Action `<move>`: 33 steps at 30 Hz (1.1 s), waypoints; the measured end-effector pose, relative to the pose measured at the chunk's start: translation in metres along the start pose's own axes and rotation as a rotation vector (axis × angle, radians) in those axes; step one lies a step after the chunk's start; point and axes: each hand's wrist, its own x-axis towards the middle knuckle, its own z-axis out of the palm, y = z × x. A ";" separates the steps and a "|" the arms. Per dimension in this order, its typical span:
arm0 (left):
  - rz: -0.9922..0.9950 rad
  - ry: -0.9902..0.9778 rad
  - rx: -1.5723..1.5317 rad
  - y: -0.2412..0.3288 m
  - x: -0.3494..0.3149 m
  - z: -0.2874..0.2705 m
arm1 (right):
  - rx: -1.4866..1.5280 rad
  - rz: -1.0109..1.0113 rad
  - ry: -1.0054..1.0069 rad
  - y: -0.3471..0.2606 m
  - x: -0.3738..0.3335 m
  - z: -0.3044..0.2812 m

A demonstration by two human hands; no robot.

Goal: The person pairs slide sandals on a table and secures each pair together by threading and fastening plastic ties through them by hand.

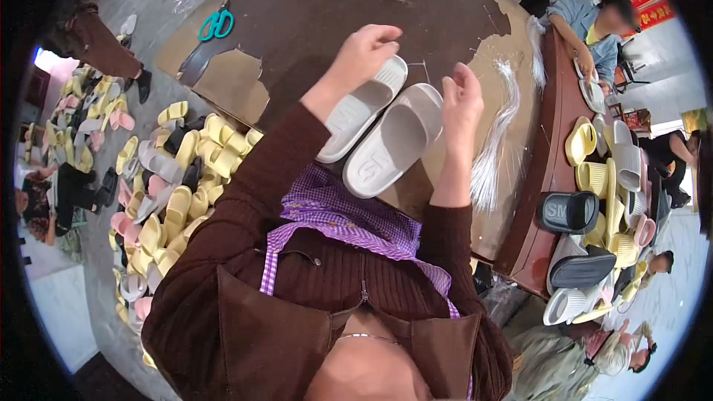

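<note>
from afar i see left hand (365, 52) half-curled, right hand (463, 98) loosely bent, beside grey slippers (380, 160); can't tell either's hold.

Hands (364, 52) (463, 100): two; slides (355, 122) (394, 150) beside them: two (grey); scissors (216, 26): one pair

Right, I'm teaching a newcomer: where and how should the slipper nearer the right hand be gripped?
The slipper is probably best held by the strap's right side, coming from the right. The strap arches over the sole, leaving an opening for fingers. On its left, the other slipper lies close; the right hand is beside the strap.
</note>
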 end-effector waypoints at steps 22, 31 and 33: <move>-0.447 -0.220 0.294 0.037 -0.105 -0.048 | 0.152 0.439 -0.309 -0.040 -0.112 -0.056; -0.808 -0.228 -0.359 0.032 -0.111 -0.016 | 1.128 0.888 0.116 -0.032 -0.110 -0.054; -0.765 -0.110 -0.357 0.029 -0.114 -0.008 | 1.219 0.924 0.078 -0.039 -0.105 -0.062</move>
